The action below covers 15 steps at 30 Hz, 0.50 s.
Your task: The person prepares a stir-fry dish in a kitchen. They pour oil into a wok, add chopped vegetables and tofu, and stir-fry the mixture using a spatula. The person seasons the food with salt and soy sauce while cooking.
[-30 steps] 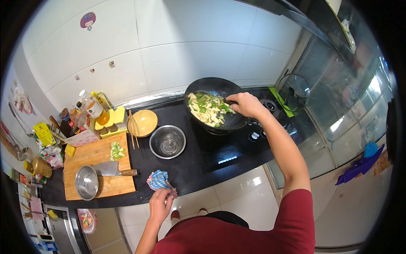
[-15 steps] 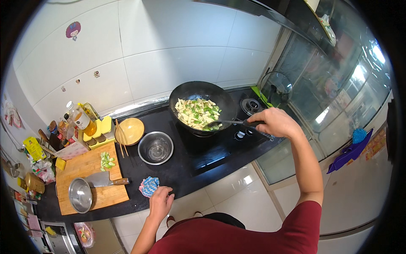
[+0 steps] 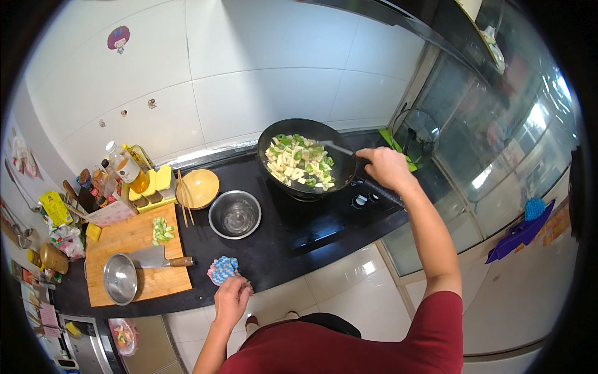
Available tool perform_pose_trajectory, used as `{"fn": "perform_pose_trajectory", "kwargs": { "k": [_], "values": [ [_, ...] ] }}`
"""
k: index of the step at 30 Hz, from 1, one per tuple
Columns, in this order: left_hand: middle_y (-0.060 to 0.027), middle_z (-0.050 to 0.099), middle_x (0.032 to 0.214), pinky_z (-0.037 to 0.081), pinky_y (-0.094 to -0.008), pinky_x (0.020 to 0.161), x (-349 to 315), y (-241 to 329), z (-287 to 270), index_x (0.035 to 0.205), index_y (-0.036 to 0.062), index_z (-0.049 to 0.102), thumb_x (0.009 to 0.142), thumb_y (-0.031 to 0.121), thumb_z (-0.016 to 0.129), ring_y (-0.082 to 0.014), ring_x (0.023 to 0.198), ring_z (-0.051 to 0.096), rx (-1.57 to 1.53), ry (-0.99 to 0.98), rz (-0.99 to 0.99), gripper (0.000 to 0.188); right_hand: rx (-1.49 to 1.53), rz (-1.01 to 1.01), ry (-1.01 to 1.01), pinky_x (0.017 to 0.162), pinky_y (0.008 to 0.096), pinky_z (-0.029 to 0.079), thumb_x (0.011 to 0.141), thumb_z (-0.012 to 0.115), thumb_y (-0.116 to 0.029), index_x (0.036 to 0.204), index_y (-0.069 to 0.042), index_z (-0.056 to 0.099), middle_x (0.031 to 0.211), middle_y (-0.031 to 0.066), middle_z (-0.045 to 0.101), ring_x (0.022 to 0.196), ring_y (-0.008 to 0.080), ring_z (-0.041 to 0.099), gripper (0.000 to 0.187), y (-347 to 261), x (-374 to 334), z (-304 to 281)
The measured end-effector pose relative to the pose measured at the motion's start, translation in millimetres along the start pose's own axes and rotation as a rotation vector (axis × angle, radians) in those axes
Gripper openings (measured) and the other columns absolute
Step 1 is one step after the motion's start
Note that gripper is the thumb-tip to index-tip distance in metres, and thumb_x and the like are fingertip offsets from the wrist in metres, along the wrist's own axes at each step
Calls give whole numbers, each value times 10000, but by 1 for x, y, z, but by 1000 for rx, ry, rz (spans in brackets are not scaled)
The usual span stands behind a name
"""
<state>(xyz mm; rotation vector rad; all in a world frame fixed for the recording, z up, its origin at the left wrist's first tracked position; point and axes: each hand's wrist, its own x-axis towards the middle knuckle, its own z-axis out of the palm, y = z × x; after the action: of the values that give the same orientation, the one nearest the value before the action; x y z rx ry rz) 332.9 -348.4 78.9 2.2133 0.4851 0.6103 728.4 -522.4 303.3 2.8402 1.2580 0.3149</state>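
Spatula shifted rearward | right fingers gripping it | left fingers: cannot tell | bowl between cleaver and wok

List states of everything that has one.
right hand, closed on spatula
spatula, reaching into wok
wok, part-filled with chopped food
left hand, at cloth; contact unclear
cloth, crumpled on counter
knife, lying on board
bottle, capped, part-filled
chopsticks, leaning across yellow bowl
lid, standing on edge
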Motion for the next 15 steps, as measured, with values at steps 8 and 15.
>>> {"fn": "perform_pose_trajectory", "kwargs": {
  "k": [8,15],
  "values": [
    [-140,652,911,529,-392,679,8,20,14,950,21,632,786,47,702,-311,773,654,45,-19,79,180,7,-71,102,717,463,564,849,570,-134,1130,-199,688,892,178,700,860,346,701,312,-19,55,68],
    [-135,645,926,521,-397,686,12,7,23,980,13,641,793,55,701,-294,734,644,84,7,-24,201,-48,-246,-65,732,458,557,811,608,-123,1136,-198,697,905,167,690,854,337,698,345,-5,12,38]
  ]
}}
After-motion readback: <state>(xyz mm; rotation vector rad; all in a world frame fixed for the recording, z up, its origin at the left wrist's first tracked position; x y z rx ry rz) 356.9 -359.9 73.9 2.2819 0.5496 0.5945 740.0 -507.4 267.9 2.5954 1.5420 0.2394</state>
